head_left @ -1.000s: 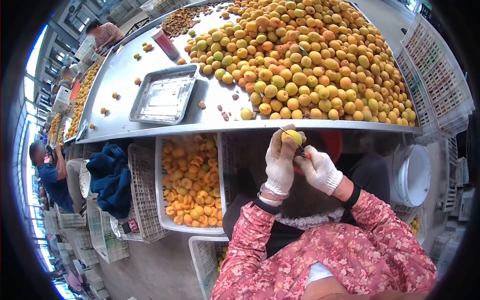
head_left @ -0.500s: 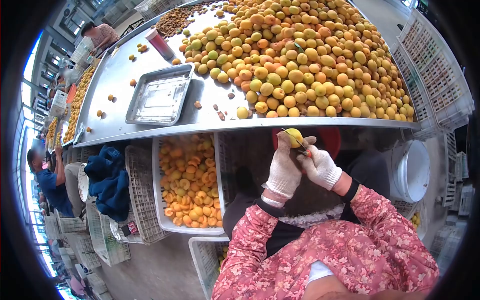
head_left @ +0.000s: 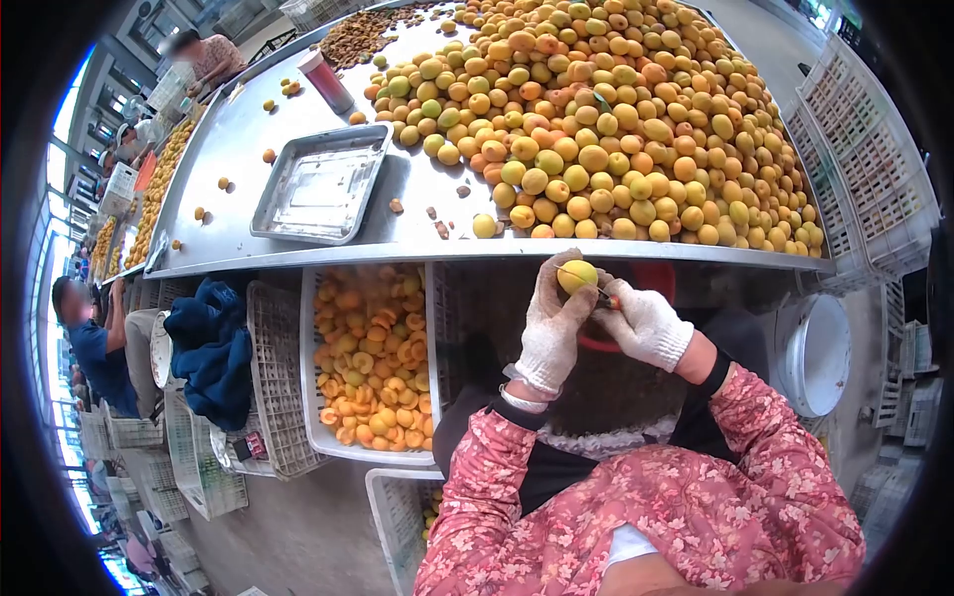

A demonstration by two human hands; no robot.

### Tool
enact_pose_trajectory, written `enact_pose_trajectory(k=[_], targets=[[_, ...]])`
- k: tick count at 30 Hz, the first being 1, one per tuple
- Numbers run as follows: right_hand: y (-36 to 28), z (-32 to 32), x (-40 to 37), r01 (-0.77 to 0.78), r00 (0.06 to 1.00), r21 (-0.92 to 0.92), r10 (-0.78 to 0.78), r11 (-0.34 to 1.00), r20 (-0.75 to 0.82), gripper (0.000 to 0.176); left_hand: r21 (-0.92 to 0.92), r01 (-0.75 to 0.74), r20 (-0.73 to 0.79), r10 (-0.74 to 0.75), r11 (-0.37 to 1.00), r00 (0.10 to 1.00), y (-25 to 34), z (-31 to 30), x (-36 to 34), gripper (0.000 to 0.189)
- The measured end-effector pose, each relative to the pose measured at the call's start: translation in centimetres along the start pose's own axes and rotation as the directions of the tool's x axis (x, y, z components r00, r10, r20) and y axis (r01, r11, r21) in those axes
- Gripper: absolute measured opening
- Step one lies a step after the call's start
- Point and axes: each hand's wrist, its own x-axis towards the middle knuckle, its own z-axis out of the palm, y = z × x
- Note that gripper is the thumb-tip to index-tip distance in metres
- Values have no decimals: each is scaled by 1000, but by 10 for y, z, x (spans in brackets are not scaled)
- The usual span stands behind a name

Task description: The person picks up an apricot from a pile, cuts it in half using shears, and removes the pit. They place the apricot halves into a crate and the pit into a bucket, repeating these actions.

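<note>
My left hand (head_left: 553, 323), in a whitish glove with soiled fingers, is closed around a yellow-green apricot (head_left: 576, 277) just below the table's front edge. My gloved right hand (head_left: 641, 323) grips a small knife (head_left: 610, 299) with an orange-red handle, its thin blade against the fruit. Behind the hands, a heap of whole apricots (head_left: 636, 129) covers much of the metal table (head_left: 229, 204). Halved apricots fill a white crate (head_left: 310, 397) to the left of my hands.
A metal tray (head_left: 323, 184) and a red cup (head_left: 325, 81) stand on the table. Below it are a red bucket (head_left: 654, 280), a white bucket (head_left: 817, 356) and a dark blue cloth (head_left: 210, 348). Stacked crates (head_left: 863, 149) rise at the right. Other people (head_left: 99, 343) sit at the left.
Both hands have shifted slightly, with the apricot a little lower and further left. The knife has moved with the fruit. The view has shifted a little.
</note>
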Motion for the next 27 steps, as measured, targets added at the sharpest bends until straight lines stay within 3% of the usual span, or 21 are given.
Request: enact_pose_trajectory(k=[5, 7, 8, 10, 14, 16, 17, 19, 20, 22, 23, 25, 27], targets=[[2, 6, -2, -52, 998, -98, 54, 994, 25, 37, 70, -39, -46, 43, 997, 998, 4, 4, -1, 36], [9, 14, -2, 35, 999, 109, -33, 993, -17, 28, 39, -25, -84, 28, 999, 996, 2, 4, -1, 34], [10, 14, -3, 33, 999, 110, -31, 993, -17, 28, 6, -16, -116, 17, 1000, 993, 1, 4, -1, 32], [7, 13, -6, -106, 994, 289, 90, 951, 69, 20, 7, -18, -103, 19, 1000, 994, 4, 6, -4, 32], [1, 10, -12, -171, 985, 387, 142, 906, 103, 22, 76, -6, -52, 10, 997, 999, 7, 8, -7, 33], [0, 9, -13, -316, 947, 488, 237, 813, 219, 23, 96, -20, -37, 24, 995, 999, 8, 7, -8, 34], [-2, 9, -15, -317, 947, 488, 238, 813, 217, 23, 116, -34, -21, 37, 993, 999, 8, 8, -9, 35], [-6, 6, -18, -469, 883, 578, 337, 668, 328, 25, 117, -23, -6, 23, 993, 1000, 9, 9, -10, 35], [-5, 7, -19, -465, 885, 577, 335, 671, 324, 25, 118, -15, 6, 14, 993, 1000, 10, 10, -10, 36], [-4, 11, -19, -242, 970, 512, 203, 824, 133, 23, 72, -44, 23, 42, 996, 999, 8, 11, -8, 37], [-6, 13, -19, -235, 972, 512, 197, 826, 128, 23, 22, -65, 35, 64, 998, 997, 7, 11, -8, 39], [-18, 13, -15, -35, 995, 360, 66, 932, -74, 21, 3, -60, 17, 60, 998, 998, 8, 12, -7, 40], [-19, 12, -15, -52, 995, 313, 76, 948, -65, 21, -49, -46, -2, 46, 998, 999, 6, 12, -6, 42]])
